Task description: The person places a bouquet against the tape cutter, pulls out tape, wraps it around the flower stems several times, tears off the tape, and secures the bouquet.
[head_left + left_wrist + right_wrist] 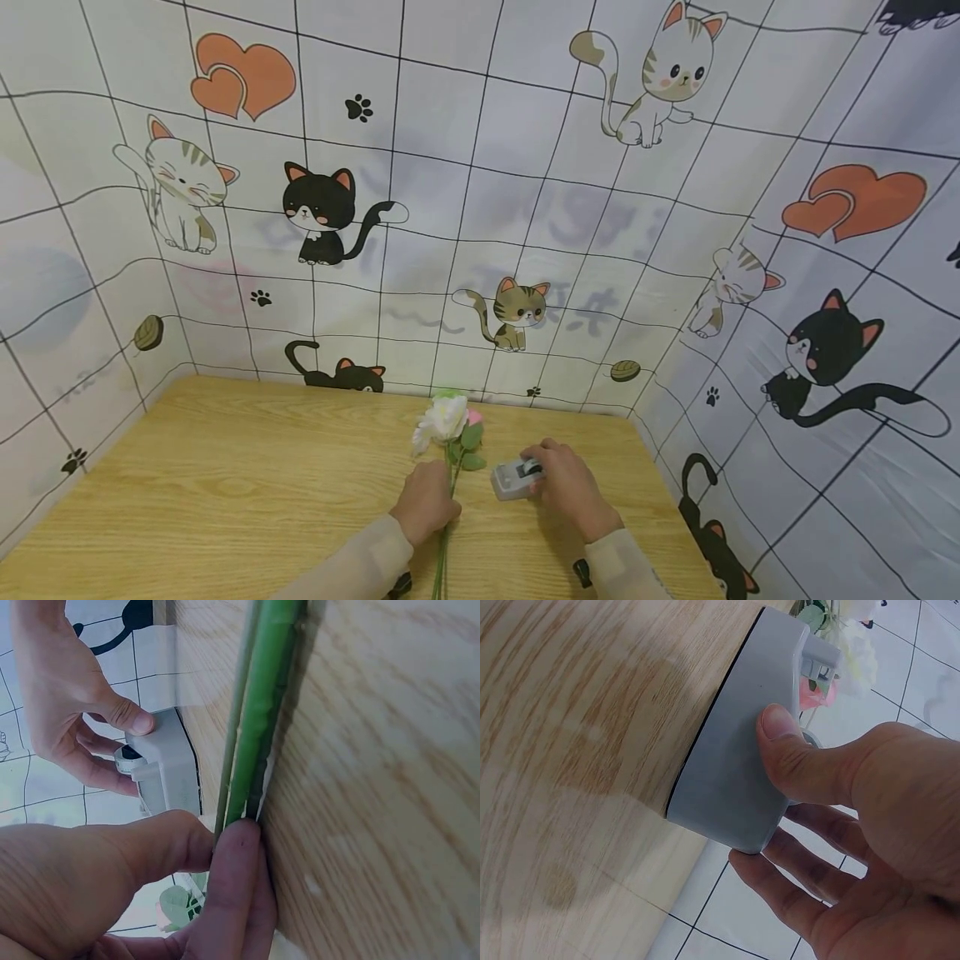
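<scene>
Left hand (426, 500) pressed down on the flower stems (446, 533), thumb and forefinger (232, 892) pinched round them against the bench (225, 492). Held flat, two or three thin green stems (259, 712) side by side, smooth and slightly glossy, running from the hand towards the person along the wood. Beyond the knuckles, a white bloom (446, 417) with ruffled petals, a pink one (474, 416) just behind it, a few green leaves (471, 437) below both — all lying on the bench near its far edge.

Right hand (566, 487) clasped on a small grey device (514, 477), thumb (780, 731) on one side wall and fingers curled under the other. A rounded grey plastic box (739, 757), standing on the bench just to the right of the stems, not touching them; a dark seam along its base, a small grey clip-like block at its top end, a black part on its upper face under the fingers. What the black part was — not clear from any view.

Light wood-grain bench beneath both hands. Pale beige sleeves (352, 567) on both forearms. Around the bench on three sides, a white cloth backdrop (480, 208) printed with a dark grid, cartoon cats, orange hearts and paw prints.
</scene>
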{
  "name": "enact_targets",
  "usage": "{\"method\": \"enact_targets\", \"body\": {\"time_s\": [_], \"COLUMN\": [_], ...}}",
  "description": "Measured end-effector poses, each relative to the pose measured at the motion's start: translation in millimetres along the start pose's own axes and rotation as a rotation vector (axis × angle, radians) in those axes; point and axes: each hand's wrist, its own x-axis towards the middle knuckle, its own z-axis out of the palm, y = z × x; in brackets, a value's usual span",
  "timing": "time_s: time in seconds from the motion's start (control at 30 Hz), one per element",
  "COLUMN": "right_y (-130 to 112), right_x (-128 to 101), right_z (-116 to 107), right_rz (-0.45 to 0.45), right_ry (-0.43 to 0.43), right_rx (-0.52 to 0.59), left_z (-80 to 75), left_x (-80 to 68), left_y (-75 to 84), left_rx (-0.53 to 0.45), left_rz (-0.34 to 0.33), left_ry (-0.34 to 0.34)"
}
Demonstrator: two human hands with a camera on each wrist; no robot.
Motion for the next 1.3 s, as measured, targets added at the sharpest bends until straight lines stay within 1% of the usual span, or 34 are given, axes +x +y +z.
{"method": "enact_targets", "body": {"time_s": [0.23,0.33,0.53,0.83,0.93,1.13,1.3], "right_y": [-1,-2,-2,2,3,2,-4], "right_x": [0,-1,-1,-1,0,-1,-6], "right_z": [-2,-3,-5,-2,-1,-1,-5], "right_rz": [0.009,0.013,0.017,0.013,0.017,0.017,0.025], "right_ry": [-0.018,-0.022,-0.03,-0.052,-0.057,-0.066,-0.072], "right_rx": [0.002,0.003,0.006,0.039,0.056,0.063,0.101], "left_z": [-1.1,-1.9,-4.7,-6.9,-8.0,-12.7,-13.6], "left_x": [-1.3,-2.0,-3.7,-4.1,-3.5,-2.8,-1.9], "left_y": [0.9,0.3,-2.2,-7.1,-8.3,-4.5,-5.8], "left_rx": [-0.022,-0.035,-0.085,-0.12,-0.118,-0.103,-0.108], "left_rz": [0.009,0.004,0.014,-0.018,-0.015,0.005,-0.004], "left_ry": [-0.003,-0.018,-0.034,-0.048,-0.044,-0.025,-0.029]}}
